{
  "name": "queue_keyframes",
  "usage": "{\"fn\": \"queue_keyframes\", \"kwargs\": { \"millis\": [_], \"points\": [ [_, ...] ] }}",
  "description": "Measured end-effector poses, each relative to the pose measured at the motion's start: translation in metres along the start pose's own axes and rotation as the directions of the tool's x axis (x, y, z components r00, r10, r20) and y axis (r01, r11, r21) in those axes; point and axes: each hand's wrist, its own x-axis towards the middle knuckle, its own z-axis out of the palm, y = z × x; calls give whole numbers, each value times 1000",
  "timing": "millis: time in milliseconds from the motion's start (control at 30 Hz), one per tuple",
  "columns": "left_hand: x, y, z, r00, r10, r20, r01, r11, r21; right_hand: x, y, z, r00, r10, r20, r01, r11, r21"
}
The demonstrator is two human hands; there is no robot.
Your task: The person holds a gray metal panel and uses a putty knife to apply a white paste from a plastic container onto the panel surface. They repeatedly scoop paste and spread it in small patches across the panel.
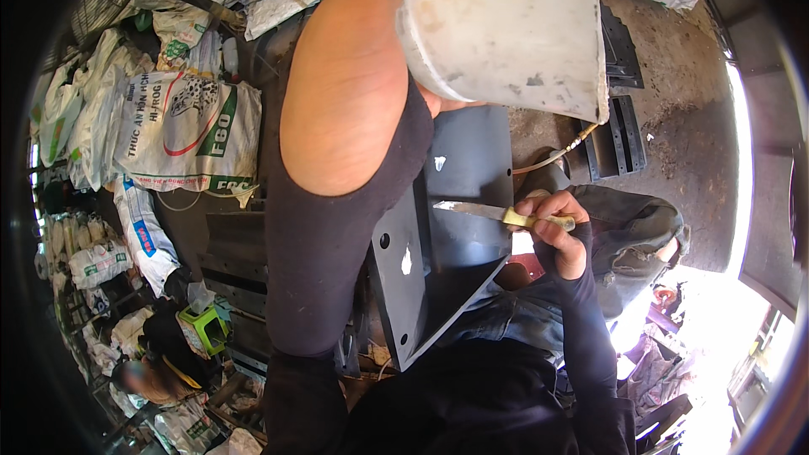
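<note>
My left hand [350,109], large and near at the upper middle, grips a whitish, smudged plastic piece [514,29] with a raised left rim. Its thumb side faces me; some fingertips show below the piece, and the rest are hidden. A small knife [497,215] with a yellowish handle is held in my closed right hand [556,227]. White paste coats its tip, which points left. Beneath the blade rests a dark grey bent metal part [468,168] with round holes. White paste patches [406,259] mark its surfaces.
Printed sacks [190,131] pile up on the left. A green plastic stool [205,329] stands at lower left, close to a blurred figure [160,362]. Black metal parts [615,139] lie on the floor at right, near a thin hose [556,154] with a brass fitting.
</note>
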Motion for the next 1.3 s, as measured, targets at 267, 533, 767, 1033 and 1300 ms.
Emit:
{"fn": "queue_keyframes", "kwargs": {
  "millis": [267,533,767,1033,1300],
  "points": [
    [0,-1,1,1000,-13,8,13,1000,12,-1,13,-12,997,-43,65,42,999,19],
    [-1,1,-4,998,43,-51,-43,999,6,-1,12,-13,998,-43,40,46,996,-73],
    [-2,2,-8,992,92,-82,-92,996,2,-5,15,-15,994,-62,88,62,998,1],
    [1,0,-4,996,75,-48,-75,997,1,-6,13,-16,995,-49,87,47,998,29],
    [0,0,-7,990,113,-80,-113,994,4,-4,11,-12,999,-36,34,38,998,-43]
  ]
}}
